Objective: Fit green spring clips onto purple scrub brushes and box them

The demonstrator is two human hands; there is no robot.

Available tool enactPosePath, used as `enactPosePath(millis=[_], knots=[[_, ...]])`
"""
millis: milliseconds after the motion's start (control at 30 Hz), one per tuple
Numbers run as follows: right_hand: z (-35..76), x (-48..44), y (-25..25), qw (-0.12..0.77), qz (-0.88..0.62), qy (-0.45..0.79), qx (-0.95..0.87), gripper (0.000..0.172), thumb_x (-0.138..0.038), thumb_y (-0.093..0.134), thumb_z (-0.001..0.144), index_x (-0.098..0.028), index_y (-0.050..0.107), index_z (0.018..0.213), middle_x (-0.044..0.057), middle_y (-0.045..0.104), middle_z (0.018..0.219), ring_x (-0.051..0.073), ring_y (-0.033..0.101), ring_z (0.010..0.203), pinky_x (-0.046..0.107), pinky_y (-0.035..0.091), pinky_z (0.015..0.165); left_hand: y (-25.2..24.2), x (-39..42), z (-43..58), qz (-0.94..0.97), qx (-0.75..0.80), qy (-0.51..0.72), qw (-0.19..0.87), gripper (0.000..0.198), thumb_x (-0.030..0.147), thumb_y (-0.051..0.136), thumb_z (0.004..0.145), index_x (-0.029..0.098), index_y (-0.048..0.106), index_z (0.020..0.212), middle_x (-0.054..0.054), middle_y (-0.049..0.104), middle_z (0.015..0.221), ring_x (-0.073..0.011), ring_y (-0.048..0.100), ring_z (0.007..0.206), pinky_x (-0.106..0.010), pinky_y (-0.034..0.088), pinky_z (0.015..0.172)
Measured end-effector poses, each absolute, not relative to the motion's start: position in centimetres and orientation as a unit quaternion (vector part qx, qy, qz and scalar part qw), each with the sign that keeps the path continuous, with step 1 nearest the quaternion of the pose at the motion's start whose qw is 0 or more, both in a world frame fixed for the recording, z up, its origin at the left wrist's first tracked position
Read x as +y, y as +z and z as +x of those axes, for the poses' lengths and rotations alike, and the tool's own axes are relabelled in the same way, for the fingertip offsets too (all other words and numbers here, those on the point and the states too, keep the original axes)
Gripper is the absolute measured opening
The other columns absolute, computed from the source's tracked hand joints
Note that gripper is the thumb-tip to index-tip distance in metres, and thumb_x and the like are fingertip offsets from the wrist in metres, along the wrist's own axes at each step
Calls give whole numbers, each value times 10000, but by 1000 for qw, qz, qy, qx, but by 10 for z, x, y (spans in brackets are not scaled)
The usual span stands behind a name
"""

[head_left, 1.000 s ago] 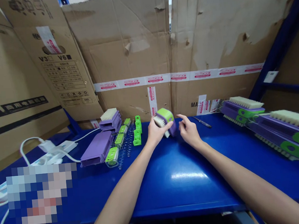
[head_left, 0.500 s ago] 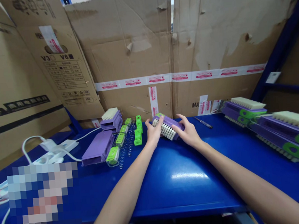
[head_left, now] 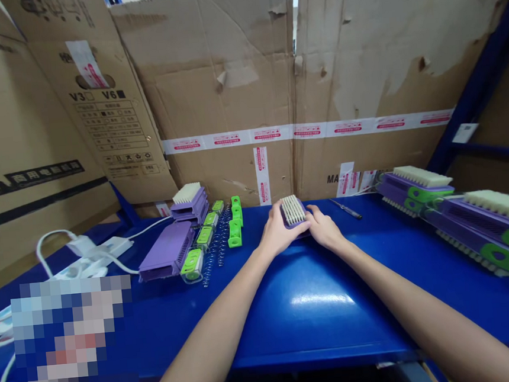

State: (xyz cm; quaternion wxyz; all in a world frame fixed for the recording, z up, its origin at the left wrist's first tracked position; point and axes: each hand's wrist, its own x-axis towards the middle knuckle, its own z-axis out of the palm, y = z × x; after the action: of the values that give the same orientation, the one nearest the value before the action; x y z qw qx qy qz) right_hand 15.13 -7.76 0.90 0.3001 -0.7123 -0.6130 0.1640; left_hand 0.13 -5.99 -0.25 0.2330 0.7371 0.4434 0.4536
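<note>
A purple brush (head_left: 292,209) with rows of cream bristles stands near the far edge of the blue table, its bristle face turned up. My left hand (head_left: 276,230) wraps its left side, the thumb lying across the front below the bristles. At the right side, my right hand (head_left: 323,228) closes on the purple body, its fingers partly hidden. To the left stand bright green clip-like parts (head_left: 235,231), thin metal springs (head_left: 219,253) and small green-topped pieces (head_left: 192,265). Beyond these lie a purple casing (head_left: 166,252) and a purple stack with cream bristles (head_left: 187,194).
Larger purple brushes with green parts (head_left: 503,234) lie at the right. A screwdriver (head_left: 349,209) rests near the cardboard wall (head_left: 228,98). White cables and a power strip (head_left: 103,252) occupy the left side, near a blurred-out patch (head_left: 72,344). The table's front edge (head_left: 331,356) is close.
The brush has been turned in my hands, from bristles facing front to bristles facing up. My left hand has shifted right and now wraps its left side; my right hand has lowered slightly.
</note>
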Motion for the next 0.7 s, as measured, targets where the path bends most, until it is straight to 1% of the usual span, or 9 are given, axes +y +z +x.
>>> enactPosePath(millis=[100,167,267,333,433,567,700], knots=[[151,-80,12,264,-727,144,-617,511,-398,223,931,-201,401,1368,165,645,1103,286,627,999,421,450,843,-3,-62,1,774,433,422,188,677,506,699,702,199,457,1254,-150,561,1253,-297,556,1138,-441,440,958],[151,-80,13,245,-739,123,-616,505,-382,231,929,-198,400,1368,174,644,1100,293,627,1000,430,451,838,-1,-63,-1,792,432,400,162,596,460,671,747,204,468,1244,-139,586,1225,-290,569,1124,-425,455,940],[150,-81,13,221,-749,99,-617,504,-369,272,918,-181,396,1368,197,638,1104,318,619,1018,451,446,842,3,-66,-3,817,441,354,113,509,401,605,815,190,460,1255,-149,602,1203,-296,592,1087,-419,469,906],[150,-81,13,215,-749,94,-619,504,-369,283,915,-174,397,1366,209,634,1107,334,616,1024,463,445,840,6,-68,-3,828,451,325,79,477,384,572,841,179,454,1255,-155,617,1173,-303,609,1050,-414,481,869],[150,-82,13,214,-748,93,-622,499,-370,280,919,-172,400,1361,217,631,1105,342,617,1022,470,447,834,9,-73,-2,837,459,295,32,433,377,550,858,184,458,1234,-145,636,1115,-290,628,999,-379,491,822],[150,-82,14,215,-749,88,-621,496,-364,287,919,-172,394,1363,214,635,1097,336,621,1016,462,450,830,15,-80,0,845,468,257,-32,361,382,526,874,178,483,1169,-136,640,1034,-277,624,979,-362,482,819],[150,-81,14,211,-747,84,-625,506,-372,283,918,-173,386,1371,202,642,1080,331,623,1008,454,455,825,28,-86,3,835,489,246,-59,378,418,510,880,157,485,1153,-155,625,1023,-289,620,970,-374,486,803]])
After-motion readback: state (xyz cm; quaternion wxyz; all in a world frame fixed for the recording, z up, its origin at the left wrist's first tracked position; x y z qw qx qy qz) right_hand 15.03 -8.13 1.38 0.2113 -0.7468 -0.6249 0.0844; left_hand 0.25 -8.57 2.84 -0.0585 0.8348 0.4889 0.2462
